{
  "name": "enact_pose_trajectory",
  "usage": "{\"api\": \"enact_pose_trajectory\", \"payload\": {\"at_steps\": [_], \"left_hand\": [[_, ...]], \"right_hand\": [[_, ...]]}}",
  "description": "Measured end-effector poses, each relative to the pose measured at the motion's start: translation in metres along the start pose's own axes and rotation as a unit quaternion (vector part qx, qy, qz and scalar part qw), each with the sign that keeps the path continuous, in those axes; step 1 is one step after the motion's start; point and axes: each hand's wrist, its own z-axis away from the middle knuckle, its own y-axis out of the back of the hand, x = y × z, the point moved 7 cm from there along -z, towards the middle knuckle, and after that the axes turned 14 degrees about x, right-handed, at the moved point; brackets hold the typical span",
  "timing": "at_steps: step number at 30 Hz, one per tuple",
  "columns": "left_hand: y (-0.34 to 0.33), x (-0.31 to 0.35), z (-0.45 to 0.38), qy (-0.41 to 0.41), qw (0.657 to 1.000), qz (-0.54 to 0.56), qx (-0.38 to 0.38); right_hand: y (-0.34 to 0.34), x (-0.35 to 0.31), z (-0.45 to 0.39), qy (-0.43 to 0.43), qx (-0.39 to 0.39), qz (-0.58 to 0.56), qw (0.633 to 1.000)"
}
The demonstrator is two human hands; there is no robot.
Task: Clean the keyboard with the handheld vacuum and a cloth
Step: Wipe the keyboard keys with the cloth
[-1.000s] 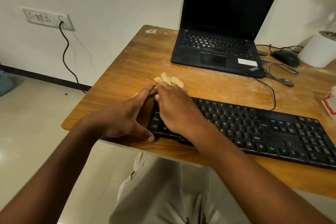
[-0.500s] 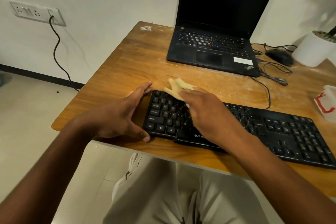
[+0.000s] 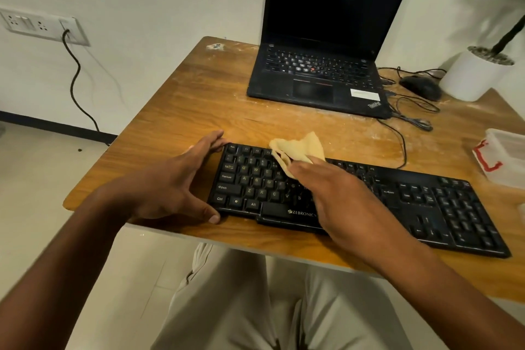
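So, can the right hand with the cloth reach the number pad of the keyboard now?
Probably yes: the right hand wipes mid-keyboard with the cloth, and nothing lies on the keys toward the number pad.
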Motion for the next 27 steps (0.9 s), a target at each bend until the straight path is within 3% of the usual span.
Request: {"api": "enact_pose_trajectory", "payload": {"at_steps": [5,12,15,19,24,27], "left_hand": [[-0.001,-0.003,0.000,-0.001,1.000,-0.007,0.002],[0.000,-0.001,0.000,0.000,1.000,-0.003,0.000],[0.000,-0.002,0.000,-0.003,1.000,-0.011,0.001],[0.000,-0.002,-0.001,-0.002,1.000,-0.014,0.004],[0.000,-0.001,0.000,0.002,1.000,-0.001,-0.005],[-0.001,-0.002,-0.001,-0.001,1.000,-0.012,-0.002]], "right_hand": [[0.015,0.049,0.005,-0.051,0.011,0.028,0.998],[0.001,0.007,0.009,-0.018,0.003,-0.013,1.000],[0.013,0.030,0.027,-0.020,-0.014,0.012,1.000],[0.014,0.048,0.002,-0.052,0.024,0.021,0.998],[-0.005,0.007,0.006,0.030,-0.015,-0.009,0.999],[0.007,0.025,0.022,0.032,-0.001,0.004,0.999]]}}
